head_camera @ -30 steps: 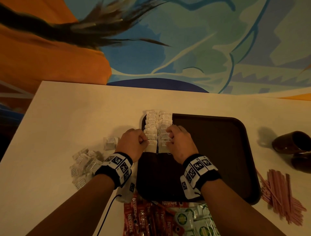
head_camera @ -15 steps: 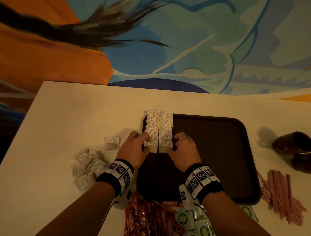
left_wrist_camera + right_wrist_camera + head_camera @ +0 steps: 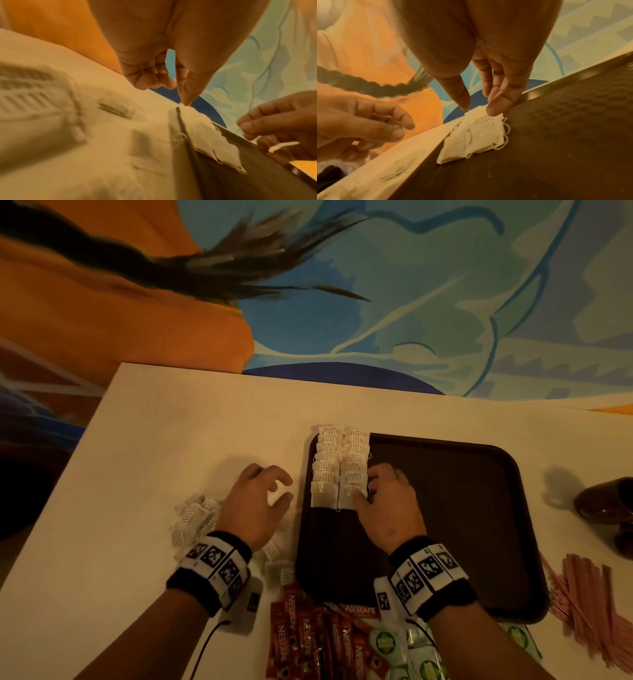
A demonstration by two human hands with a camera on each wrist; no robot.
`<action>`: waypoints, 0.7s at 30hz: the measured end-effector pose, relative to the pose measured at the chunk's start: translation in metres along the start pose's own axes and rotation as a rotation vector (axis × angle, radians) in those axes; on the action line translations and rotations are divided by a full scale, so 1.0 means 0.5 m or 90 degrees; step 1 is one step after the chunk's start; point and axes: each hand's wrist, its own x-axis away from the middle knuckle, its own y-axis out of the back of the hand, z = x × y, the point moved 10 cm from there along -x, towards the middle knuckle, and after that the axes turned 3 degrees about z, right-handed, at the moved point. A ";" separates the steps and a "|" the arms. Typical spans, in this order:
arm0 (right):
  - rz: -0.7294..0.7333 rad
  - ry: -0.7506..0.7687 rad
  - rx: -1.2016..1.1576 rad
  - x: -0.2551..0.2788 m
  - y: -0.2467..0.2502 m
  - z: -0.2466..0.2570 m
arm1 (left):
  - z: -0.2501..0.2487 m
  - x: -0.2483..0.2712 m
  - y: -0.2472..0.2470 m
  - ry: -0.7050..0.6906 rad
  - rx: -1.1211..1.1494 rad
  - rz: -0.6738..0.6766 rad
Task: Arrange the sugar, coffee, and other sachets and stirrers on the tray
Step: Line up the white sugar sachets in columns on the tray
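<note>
At the left of the head view a loose heap of white sachets (image 3: 193, 520) is seen on the table (image 3: 137, 440), partly behind the left hand (image 3: 255, 503), whose fingers are loosely curled with nothing held. At mid-frame two overlapping rows of sachets (image 3: 339, 467) are laid along the left edge of the dark tray (image 3: 462, 508). Just right of them the right hand (image 3: 387, 501) is rested, fingers nearly straight, tips on the nearest sachet. The rows are best steadied lightly while the next sachet is fetched, so the overlap is not disturbed. Stirrers (image 3: 589, 604) lie at lower right.
</note>
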 end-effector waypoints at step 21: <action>0.227 0.208 0.396 0.019 -0.260 0.222 | 0.175 -0.062 0.043 0.138 -0.184 0.132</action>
